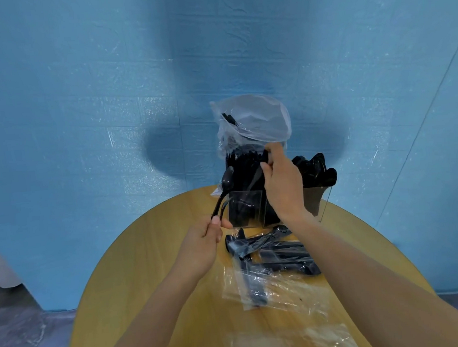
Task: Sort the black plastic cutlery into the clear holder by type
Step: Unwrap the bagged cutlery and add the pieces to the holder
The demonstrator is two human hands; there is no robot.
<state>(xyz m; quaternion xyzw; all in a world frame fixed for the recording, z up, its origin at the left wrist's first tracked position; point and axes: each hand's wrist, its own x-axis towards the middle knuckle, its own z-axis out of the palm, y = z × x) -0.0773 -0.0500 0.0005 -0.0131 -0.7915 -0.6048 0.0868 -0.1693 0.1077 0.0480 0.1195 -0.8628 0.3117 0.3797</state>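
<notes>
Left hand (204,239) pinches spoons (224,194) by their handles beside the clear holder (245,209) on the surface. Right hand (280,180) pinches cutlery inside it. Advice: lower handles first into the spoon compartment.

Black cutlery (280,254), clear holder (245,209), yellow-tan table (136,265), blue wall (80,103)
</notes>
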